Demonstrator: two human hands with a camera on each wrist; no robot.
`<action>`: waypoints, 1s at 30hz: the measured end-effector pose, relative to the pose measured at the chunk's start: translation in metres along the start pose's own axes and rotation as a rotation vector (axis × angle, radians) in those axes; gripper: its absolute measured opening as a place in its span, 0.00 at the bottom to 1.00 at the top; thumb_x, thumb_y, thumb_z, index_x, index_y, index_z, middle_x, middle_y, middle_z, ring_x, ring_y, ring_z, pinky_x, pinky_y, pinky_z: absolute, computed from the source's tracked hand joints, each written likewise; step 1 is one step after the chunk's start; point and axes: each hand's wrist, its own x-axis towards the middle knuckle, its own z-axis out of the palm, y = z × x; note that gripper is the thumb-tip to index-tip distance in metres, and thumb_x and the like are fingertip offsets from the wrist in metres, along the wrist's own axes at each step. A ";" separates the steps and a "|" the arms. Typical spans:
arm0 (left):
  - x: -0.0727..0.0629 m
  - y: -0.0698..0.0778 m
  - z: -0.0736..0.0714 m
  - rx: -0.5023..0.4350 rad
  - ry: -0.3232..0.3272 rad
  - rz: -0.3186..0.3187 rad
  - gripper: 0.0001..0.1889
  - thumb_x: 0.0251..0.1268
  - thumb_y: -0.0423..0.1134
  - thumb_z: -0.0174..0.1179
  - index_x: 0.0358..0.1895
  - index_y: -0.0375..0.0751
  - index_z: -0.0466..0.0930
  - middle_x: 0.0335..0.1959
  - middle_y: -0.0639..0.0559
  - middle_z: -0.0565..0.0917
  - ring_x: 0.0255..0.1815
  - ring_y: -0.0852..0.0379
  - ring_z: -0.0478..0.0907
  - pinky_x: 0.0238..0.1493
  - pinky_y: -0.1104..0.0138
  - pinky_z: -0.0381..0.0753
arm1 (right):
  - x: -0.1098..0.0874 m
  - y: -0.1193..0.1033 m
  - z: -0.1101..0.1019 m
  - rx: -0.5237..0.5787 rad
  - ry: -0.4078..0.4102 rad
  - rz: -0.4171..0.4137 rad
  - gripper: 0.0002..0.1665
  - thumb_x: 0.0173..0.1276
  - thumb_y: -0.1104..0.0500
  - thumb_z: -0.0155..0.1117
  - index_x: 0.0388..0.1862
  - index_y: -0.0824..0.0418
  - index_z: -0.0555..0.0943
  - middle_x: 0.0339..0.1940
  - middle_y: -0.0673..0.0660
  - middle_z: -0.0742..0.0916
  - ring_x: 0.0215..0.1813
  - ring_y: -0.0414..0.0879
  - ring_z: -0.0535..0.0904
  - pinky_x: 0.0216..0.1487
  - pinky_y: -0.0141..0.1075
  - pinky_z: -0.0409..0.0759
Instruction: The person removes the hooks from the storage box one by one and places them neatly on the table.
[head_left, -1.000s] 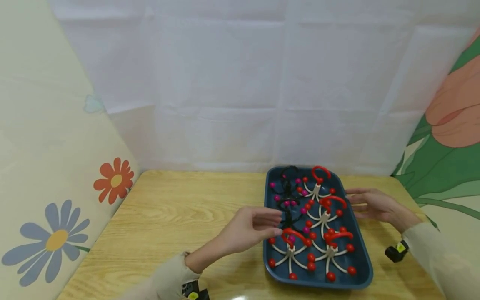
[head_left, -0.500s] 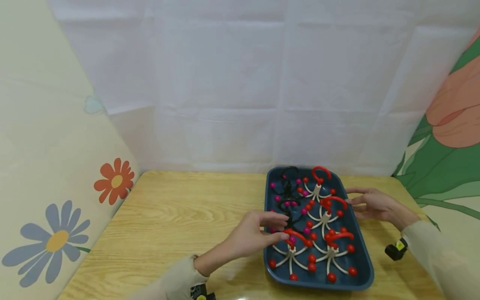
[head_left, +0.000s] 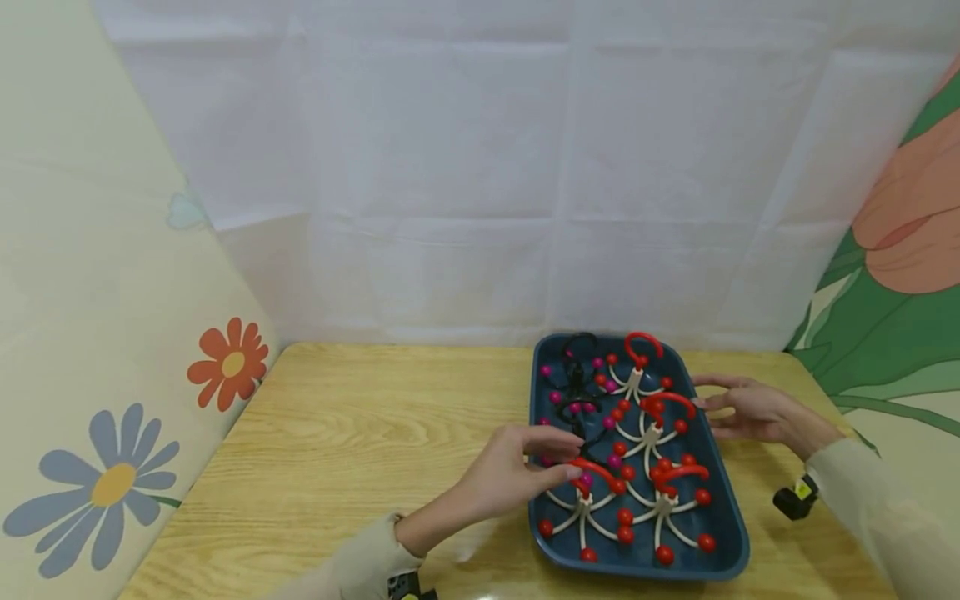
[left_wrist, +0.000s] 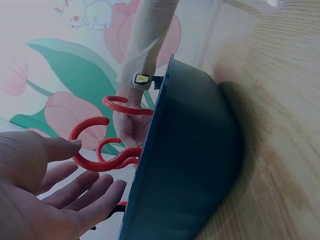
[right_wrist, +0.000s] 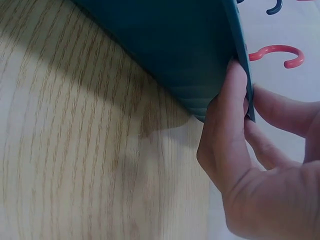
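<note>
A dark blue tray (head_left: pixel 630 562) holds several multi-armed hanging hooks. The front-left one (head_left: pixel 583 505) has a red hook top and white arms tipped with red balls. My left hand (head_left: pixel 506 473) is beside it, over the tray's left rim. In the left wrist view the thumb meets or nearly meets the red hook top (left_wrist: pixel 92 164), and the fingers spread loosely below. At the tray's right side, my right hand (head_left: pixel 753 411) pinches the rim. The right wrist view shows its fingers (right_wrist: pixel 230 105) outside the tray wall and its thumb at the rim's inner side.
Black hanging hooks (head_left: pixel 576 379) with magenta balls lie at the tray's back left. More red-and-white ones (head_left: pixel 651 437) fill the right side. The tray rests on a wooden table (head_left: pixel 375 417). A white cloth (head_left: pixel 435 167) hangs behind it.
My left hand has moved right, from the tray's left edge to the front-left red hook. My right hand has stayed at the rim, and the tray is nearly still.
</note>
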 end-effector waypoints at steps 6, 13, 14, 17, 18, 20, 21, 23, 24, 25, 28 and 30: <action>-0.001 0.001 0.003 0.001 0.008 -0.023 0.14 0.70 0.41 0.72 0.56 0.47 0.91 0.50 0.51 0.93 0.48 0.61 0.90 0.45 0.74 0.86 | -0.001 0.000 0.001 0.004 0.003 -0.001 0.40 0.80 0.62 0.60 0.85 0.58 0.57 0.49 0.52 0.87 0.46 0.47 0.88 0.50 0.42 0.90; -0.001 0.003 0.007 -0.069 0.006 -0.052 0.11 0.70 0.40 0.71 0.51 0.44 0.93 0.45 0.47 0.94 0.44 0.54 0.92 0.42 0.72 0.88 | -0.003 -0.002 0.003 0.010 0.005 -0.003 0.42 0.80 0.62 0.61 0.86 0.60 0.55 0.49 0.53 0.87 0.46 0.47 0.88 0.50 0.41 0.90; -0.001 0.003 0.007 -0.068 0.008 -0.052 0.10 0.69 0.40 0.71 0.51 0.45 0.93 0.43 0.47 0.94 0.42 0.56 0.92 0.41 0.70 0.88 | -0.004 -0.002 0.003 0.010 0.006 -0.003 0.42 0.80 0.62 0.61 0.86 0.60 0.55 0.49 0.53 0.87 0.46 0.47 0.88 0.50 0.42 0.90; -0.001 0.000 0.010 -0.068 0.007 -0.040 0.09 0.70 0.40 0.71 0.49 0.46 0.94 0.41 0.47 0.94 0.37 0.62 0.91 0.40 0.68 0.89 | -0.004 -0.002 0.003 0.003 0.007 -0.006 0.42 0.80 0.62 0.62 0.86 0.61 0.55 0.49 0.53 0.87 0.46 0.47 0.88 0.50 0.42 0.90; -0.001 0.000 0.010 -0.069 0.007 -0.036 0.09 0.70 0.40 0.71 0.49 0.46 0.94 0.41 0.46 0.94 0.36 0.64 0.90 0.39 0.68 0.89 | -0.004 -0.002 0.002 -0.001 0.008 -0.006 0.42 0.79 0.61 0.62 0.86 0.61 0.56 0.49 0.53 0.87 0.46 0.47 0.88 0.50 0.42 0.90; -0.001 -0.001 0.011 -0.069 0.008 -0.031 0.09 0.70 0.41 0.70 0.49 0.46 0.94 0.42 0.46 0.94 0.35 0.68 0.89 0.36 0.72 0.86 | -0.004 -0.002 0.001 -0.008 0.009 -0.007 0.42 0.79 0.61 0.62 0.86 0.61 0.56 0.49 0.53 0.87 0.46 0.47 0.88 0.50 0.42 0.90; -0.001 -0.001 0.011 -0.067 0.008 -0.026 0.09 0.71 0.41 0.70 0.49 0.47 0.94 0.42 0.46 0.94 0.35 0.68 0.89 0.35 0.74 0.84 | -0.004 -0.002 0.001 -0.011 0.009 -0.008 0.42 0.80 0.61 0.62 0.86 0.61 0.56 0.49 0.53 0.87 0.46 0.47 0.88 0.50 0.42 0.90; -0.002 0.000 0.010 -0.060 0.011 -0.025 0.09 0.71 0.41 0.70 0.49 0.46 0.94 0.42 0.46 0.94 0.34 0.68 0.88 0.32 0.77 0.80 | -0.003 -0.002 0.000 -0.019 0.011 -0.009 0.42 0.80 0.61 0.62 0.86 0.61 0.55 0.49 0.53 0.87 0.46 0.47 0.88 0.50 0.42 0.90; -0.002 0.000 0.010 -0.058 0.012 -0.025 0.09 0.71 0.41 0.70 0.49 0.46 0.94 0.42 0.46 0.94 0.33 0.68 0.88 0.30 0.78 0.78 | -0.002 -0.002 0.000 -0.022 0.012 -0.009 0.42 0.80 0.61 0.62 0.86 0.61 0.55 0.49 0.53 0.87 0.46 0.47 0.88 0.50 0.42 0.90; -0.003 0.000 0.010 -0.056 0.012 -0.027 0.09 0.71 0.41 0.70 0.49 0.47 0.94 0.42 0.46 0.94 0.33 0.68 0.88 0.30 0.77 0.78 | -0.002 -0.002 0.000 -0.025 0.013 -0.009 0.43 0.80 0.61 0.62 0.86 0.61 0.55 0.49 0.53 0.87 0.46 0.47 0.88 0.50 0.43 0.90; -0.003 0.001 0.009 -0.051 0.013 -0.029 0.09 0.71 0.42 0.70 0.49 0.48 0.94 0.41 0.46 0.94 0.32 0.68 0.88 0.30 0.77 0.77 | -0.001 -0.002 0.000 -0.037 0.014 -0.012 0.43 0.80 0.61 0.61 0.86 0.61 0.54 0.49 0.53 0.88 0.45 0.46 0.88 0.50 0.42 0.90; -0.004 0.002 0.009 -0.052 0.012 -0.031 0.09 0.71 0.42 0.70 0.49 0.48 0.94 0.41 0.46 0.94 0.32 0.67 0.88 0.30 0.77 0.78 | -0.001 -0.002 0.000 -0.044 0.013 -0.013 0.42 0.80 0.61 0.61 0.86 0.62 0.54 0.48 0.53 0.88 0.45 0.46 0.89 0.50 0.42 0.91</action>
